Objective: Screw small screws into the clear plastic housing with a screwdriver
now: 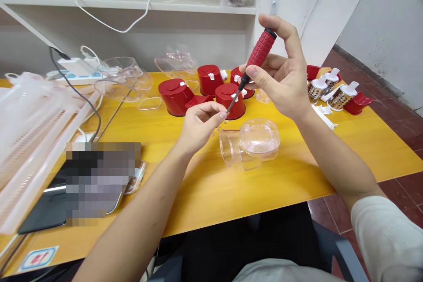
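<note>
My right hand [284, 75] is closed round a screwdriver with a red ribbed handle [261, 50], held tilted above the yellow table [205, 185]. Its thin metal shaft slants down to the left, to the fingertips of my left hand [201, 123]. Those fingers are pinched together at the shaft's tip, on something too small to make out. Just below and right of both hands, a clear plastic housing [251, 143] lies on its side on the table. Tiny screws [216, 131] seem to lie beside it.
Several red plastic bases [176, 94] stand behind my hands. Clear plastic hoppers [124, 77] sit at the back left, metal drum cutters [339, 92] at the right. White ribbed trays [29, 141] and a dark tablet [49, 207] fill the left side. A shelf with cables runs above.
</note>
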Demonstrator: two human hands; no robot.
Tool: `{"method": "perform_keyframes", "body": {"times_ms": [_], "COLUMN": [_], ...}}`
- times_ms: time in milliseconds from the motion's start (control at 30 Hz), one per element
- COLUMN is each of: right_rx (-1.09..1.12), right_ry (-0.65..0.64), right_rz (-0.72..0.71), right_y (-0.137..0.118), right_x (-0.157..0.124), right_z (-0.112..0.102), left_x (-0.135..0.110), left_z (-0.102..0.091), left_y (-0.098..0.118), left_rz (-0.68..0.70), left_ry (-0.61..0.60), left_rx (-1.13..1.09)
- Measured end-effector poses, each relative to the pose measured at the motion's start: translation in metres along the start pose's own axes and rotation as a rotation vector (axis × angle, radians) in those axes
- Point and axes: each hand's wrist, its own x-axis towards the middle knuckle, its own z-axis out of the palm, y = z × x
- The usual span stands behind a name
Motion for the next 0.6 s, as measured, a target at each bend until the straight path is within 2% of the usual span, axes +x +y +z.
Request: {"method": "perform_keyframes", "body": {"times_ms": [133,333,400,500,600], "right_rx": [-0.016,-0.167,-0.149,-0.156,-0.160], "right_ry": [0.030,0.055,0.084,0.124,0.148], "right_rz": [-0.025,-0.089,-0.198,-0.321,-0.366], "right_y": [-0.003,-0.019,-0.020,-0.022,-0.031], "right_x": [0.001,0.001,0.002,0.003,-0.002], "right_z": [0.000,-0.005,-0.008,-0.011,-0.010], "left_x": [-0.001,0.001,0.000,-0.003,-0.008], "left_z": [-0.002,-0.005,-0.013,-0.027,-0.034], "left_y": [-0.004,-0.007,-0.009,-0.012,-0.015], "left_rz": [0.003,0.048,0.028,-0.064,-0.158], "left_ry": [-0.014,-0.078,-0.193,-0.490,-0.715], "left_rx": [-0.032,-0.137,-0.191,-0.192,-0.208]}}
